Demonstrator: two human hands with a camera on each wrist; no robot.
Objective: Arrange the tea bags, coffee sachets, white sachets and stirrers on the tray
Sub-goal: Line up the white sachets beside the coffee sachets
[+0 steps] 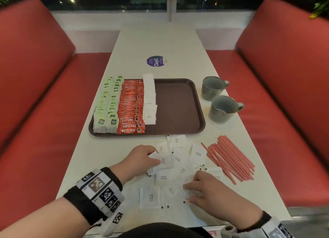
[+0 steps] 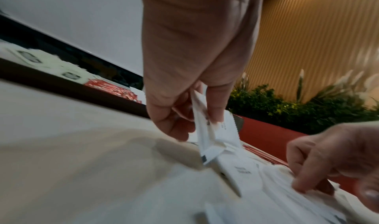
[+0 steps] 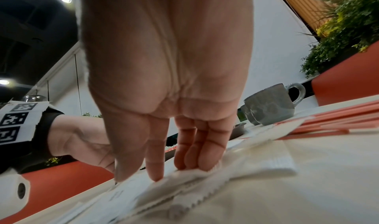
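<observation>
A brown tray (image 1: 178, 102) holds rows of green tea bags (image 1: 106, 104), red coffee sachets (image 1: 131, 108) and white sachets (image 1: 149, 99) along its left half. Loose white sugar sachets (image 1: 178, 159) lie scattered on the table in front of the tray. My left hand (image 1: 154, 157) pinches a few of them (image 1: 163, 162) between thumb and fingers; the left wrist view shows this small stack (image 2: 207, 138) lifted at one end. My right hand (image 1: 187, 193) presses straight fingertips (image 3: 156, 175) onto sachets (image 3: 184, 187) lying nearer to me. Pink stirrers (image 1: 229, 157) lie in a loose pile to the right.
Two grey mugs (image 1: 212, 87) (image 1: 224, 108) stand right of the tray. A round purple sticker (image 1: 155, 61) is on the white table beyond it. Red benches (image 1: 35, 95) flank the table on both sides. The tray's right half is bare.
</observation>
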